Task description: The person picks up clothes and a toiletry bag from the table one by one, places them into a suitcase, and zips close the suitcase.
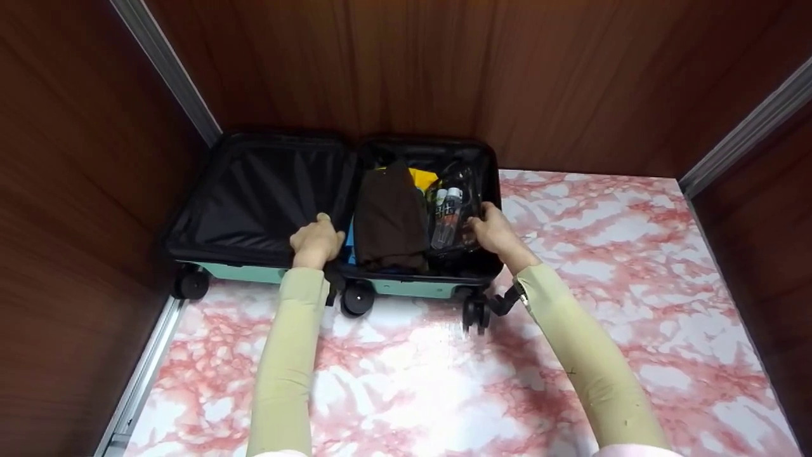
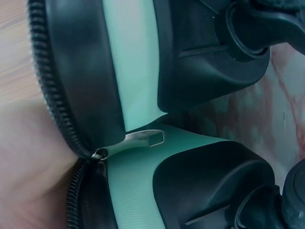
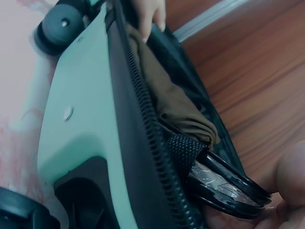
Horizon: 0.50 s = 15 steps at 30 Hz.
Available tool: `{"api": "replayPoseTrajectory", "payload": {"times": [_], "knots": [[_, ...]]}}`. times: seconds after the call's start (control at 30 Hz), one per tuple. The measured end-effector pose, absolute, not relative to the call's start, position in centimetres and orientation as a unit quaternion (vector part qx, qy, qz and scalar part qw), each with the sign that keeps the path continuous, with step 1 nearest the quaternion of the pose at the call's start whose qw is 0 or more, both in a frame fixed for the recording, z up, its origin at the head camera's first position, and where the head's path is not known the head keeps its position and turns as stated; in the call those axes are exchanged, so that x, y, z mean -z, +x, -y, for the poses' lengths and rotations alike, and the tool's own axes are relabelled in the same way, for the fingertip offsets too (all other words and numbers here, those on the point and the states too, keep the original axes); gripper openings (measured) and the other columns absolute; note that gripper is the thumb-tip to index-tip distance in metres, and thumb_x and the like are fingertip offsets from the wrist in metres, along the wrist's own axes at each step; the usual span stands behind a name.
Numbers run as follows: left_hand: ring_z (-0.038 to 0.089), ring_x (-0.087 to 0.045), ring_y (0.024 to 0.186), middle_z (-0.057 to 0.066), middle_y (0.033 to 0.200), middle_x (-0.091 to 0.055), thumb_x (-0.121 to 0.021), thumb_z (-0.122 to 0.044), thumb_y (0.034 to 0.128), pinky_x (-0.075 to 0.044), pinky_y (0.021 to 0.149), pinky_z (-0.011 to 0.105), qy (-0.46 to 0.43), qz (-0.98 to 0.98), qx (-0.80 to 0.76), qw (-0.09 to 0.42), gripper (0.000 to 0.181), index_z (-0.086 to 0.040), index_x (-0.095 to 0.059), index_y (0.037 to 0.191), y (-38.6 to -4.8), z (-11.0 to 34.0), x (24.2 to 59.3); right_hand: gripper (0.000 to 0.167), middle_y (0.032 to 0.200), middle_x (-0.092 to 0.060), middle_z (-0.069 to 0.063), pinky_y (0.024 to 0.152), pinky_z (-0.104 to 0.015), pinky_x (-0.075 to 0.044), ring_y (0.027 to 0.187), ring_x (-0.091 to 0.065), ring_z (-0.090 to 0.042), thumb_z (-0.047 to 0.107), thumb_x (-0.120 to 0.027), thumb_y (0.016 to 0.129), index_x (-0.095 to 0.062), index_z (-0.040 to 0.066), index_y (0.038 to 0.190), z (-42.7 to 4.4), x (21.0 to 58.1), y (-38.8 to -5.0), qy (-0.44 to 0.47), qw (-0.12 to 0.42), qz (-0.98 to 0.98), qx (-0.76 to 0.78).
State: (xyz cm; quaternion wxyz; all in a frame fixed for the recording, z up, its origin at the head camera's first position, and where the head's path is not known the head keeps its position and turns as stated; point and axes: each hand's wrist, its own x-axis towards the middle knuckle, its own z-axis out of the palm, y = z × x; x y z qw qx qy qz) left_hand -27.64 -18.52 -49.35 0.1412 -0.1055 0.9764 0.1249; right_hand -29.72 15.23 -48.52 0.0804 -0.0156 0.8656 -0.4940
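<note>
A mint-green suitcase (image 1: 247, 273) lies spread open on the floor, with a black lining. My right hand (image 1: 498, 236) pinches the right edge of a clear, black-trimmed pouch (image 1: 466, 181) in the right half. Inside the pouch are white-capped bottles (image 1: 452, 206). In the right wrist view, my thumb and fingers meet at the end of the pouch (image 3: 224, 183). A folded dark brown cloth (image 1: 390, 219) lies beside it. My left hand (image 1: 315, 240) is over the inner edge of the left half, near the hinge; its fingers (image 3: 145, 24) point down loosely in the right wrist view.
Yellow fabric (image 1: 422, 178) and a blue item (image 1: 351, 244) peek out around the brown cloth. Black wheels (image 1: 357, 298) stick out toward me. A metal zipper pull (image 2: 145, 138) hangs at the hinge. Wood-panelled walls (image 1: 419, 70) stand behind and at both sides.
</note>
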Motion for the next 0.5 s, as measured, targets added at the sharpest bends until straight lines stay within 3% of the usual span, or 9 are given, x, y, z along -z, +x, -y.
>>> {"api": "replayPoseTrajectory", "payload": {"times": [0.13,0.5], "knots": [[0.045,-0.059,0.115,0.028,0.138,-0.056,-0.045,-0.040,0.1074,-0.048,0.091,0.055,-0.105,-0.977,-0.119,0.145,0.068,0.001,-0.025,0.158,-27.73,18.49,49.28,0.046,0.129,-0.057,-0.034,0.109,-0.046,-0.036,0.124,-0.052,-0.041,0.008,-0.049,0.102,-0.041,-0.015,0.142,-15.38,48.32,-29.75,-0.046,0.070,-0.897,0.435],[0.045,-0.059,0.115,0.027,0.138,-0.056,-0.046,-0.041,0.1069,-0.048,0.090,0.055,-0.107,-0.976,-0.118,0.148,0.068,0.000,-0.027,0.157,-27.73,18.48,49.35,0.058,0.122,-0.059,-0.040,0.103,-0.053,-0.042,0.117,-0.058,-0.048,0.012,-0.062,0.099,-0.041,-0.017,0.145,-15.77,48.12,-29.58,-0.095,0.037,-0.941,0.323]]}}
